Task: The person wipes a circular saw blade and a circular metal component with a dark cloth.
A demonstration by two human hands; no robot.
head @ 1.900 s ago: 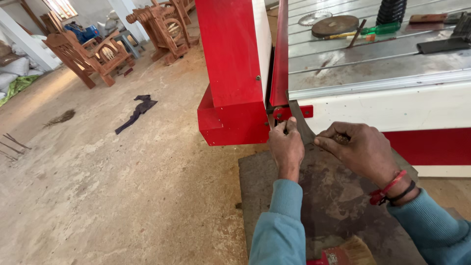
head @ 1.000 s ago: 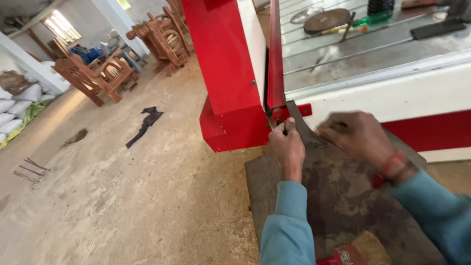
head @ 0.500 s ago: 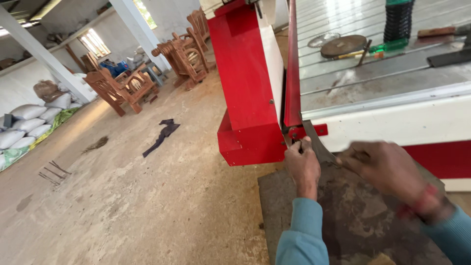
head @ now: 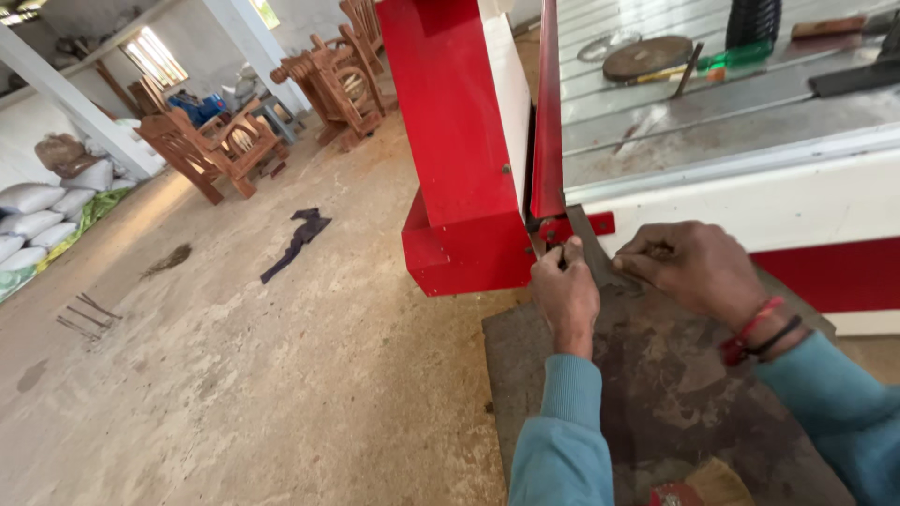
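Just beyond the fingertips, at the foot of the red machine column [head: 459, 141], a small red bracket [head: 574, 226] is met by both hands. The left hand [head: 565, 292] is pressed up against it, its fingers [head: 569, 253] curled shut and pinched on something small at the bracket's lower edge; what is pinched cannot be made out. The right hand [head: 691, 270] is held just to the right, knuckles up, its fingers [head: 639, 265] closed on a thin dark strip [head: 589, 245] that runs from the bracket down toward them. The strip seems to be steadied by one hand while its end is held at the bracket by the other, though this is a judgement only.

Beneath both wrists a rusty metal sheet [head: 656, 394] is laid on the floor [head: 234, 375], probably as a kneeling or working surface. Near the elbows, at the lower edge, a brush with a red ferrule [head: 698, 487] is seen. Beyond the fingers, on the grey slotted worktop [head: 712, 122], a round disc [head: 647, 56] and a green-handled tool [head: 731, 59] are left. Well away to the left, wooden chairs [head: 216, 145] and white sacks [head: 37, 211] are kept.
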